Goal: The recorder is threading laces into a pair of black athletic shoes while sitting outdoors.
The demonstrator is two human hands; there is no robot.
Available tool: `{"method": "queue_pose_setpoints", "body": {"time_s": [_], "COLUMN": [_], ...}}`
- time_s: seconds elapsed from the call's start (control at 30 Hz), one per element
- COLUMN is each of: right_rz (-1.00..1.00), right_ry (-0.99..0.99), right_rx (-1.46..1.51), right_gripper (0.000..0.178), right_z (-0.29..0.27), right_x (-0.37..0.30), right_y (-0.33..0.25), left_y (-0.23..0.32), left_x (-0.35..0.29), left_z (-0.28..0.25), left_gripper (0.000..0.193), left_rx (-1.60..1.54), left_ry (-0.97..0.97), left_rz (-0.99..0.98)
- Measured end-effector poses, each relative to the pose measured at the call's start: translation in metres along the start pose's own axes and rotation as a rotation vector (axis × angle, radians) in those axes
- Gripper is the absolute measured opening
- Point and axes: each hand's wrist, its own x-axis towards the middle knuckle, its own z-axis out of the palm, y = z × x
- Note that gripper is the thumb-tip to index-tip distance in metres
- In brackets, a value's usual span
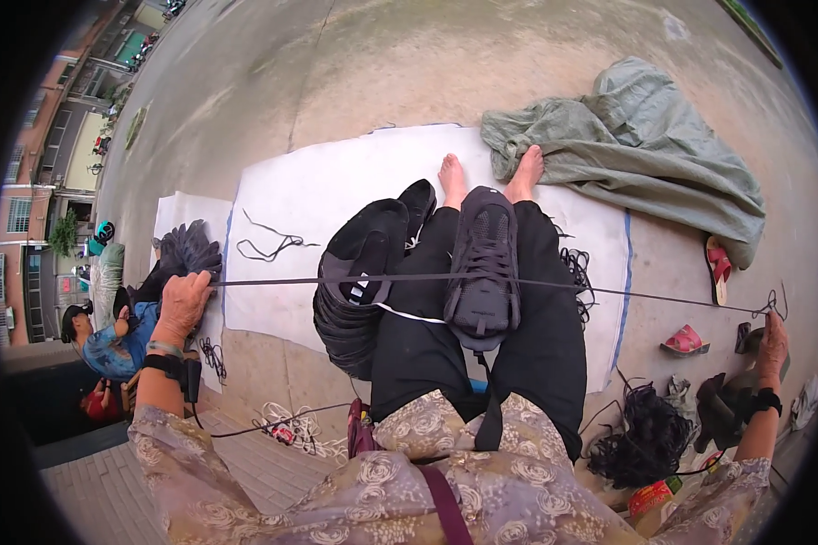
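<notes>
Dark lace (273, 282), drawn nearly straight across the lap; left to right: left hand (184, 304), closed on one end; loose lace (289, 241), on the white sheet (291, 182); stacked shoes (344, 327), beside the left leg; grey shoe (482, 304), resting on black trousers (413, 331) beneath the lace, long axis running away from the body, roughly square to the strand; hands about equally far from the shoe, neither clearly nearer; shoe-to-lace contact not determinable; right hand (773, 347), pinching the opposite end, small loop projecting beyond the fingertips.
</notes>
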Motion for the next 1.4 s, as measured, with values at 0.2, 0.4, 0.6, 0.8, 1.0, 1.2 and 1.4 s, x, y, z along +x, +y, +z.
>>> {"method": "queue_pose_setpoints", "body": {"time_s": [0.2,0.4,0.6,0.8,1.0,1.2,1.4], "right_rz": [0.808,0.598,0.517,0.673,0.662,0.617,0.566], "right_ry": [-0.171,-1.000,-0.942,-0.719,-0.649,-0.629,-0.617], "right_rx": [1.048,1.998,1.920,2.059,2.110,2.042,1.984], "right_gripper": [0.027,0.014,0.012,0.007,0.004,0.005,0.004], "right_z": [0.015,-0.019,-0.033,-0.010,-0.011,-0.007,-0.001], "right_x": [0.015,-0.009,0.012,0.023,0.011,0.013,0.012], "right_y": [-0.134,-0.392,-0.484,-0.503,-0.499,-0.506,-0.510], "left_y": [0.009,0.210,0.305,0.311,0.299,0.308,0.298], "left_x": [0.042,0.122,0.180,0.218,0.200,0.181,0.175], "left_z": [0.050,0.025,-0.017,-0.023,-0.021,-0.023,-0.018], "left_gripper": [0.031,0.045,0.022,0.030,0.029,0.033,0.028], "left_rx": [-0.659,-2.059,-1.979,-1.978,-2.104,-1.959,-1.967], "left_ry": [0.381,-0.535,-0.841,-0.527,-0.509,-0.407,-0.486], "left_rz": [-0.870,-0.748,-0.535,-0.673,-0.600,-0.672,-0.623]}}
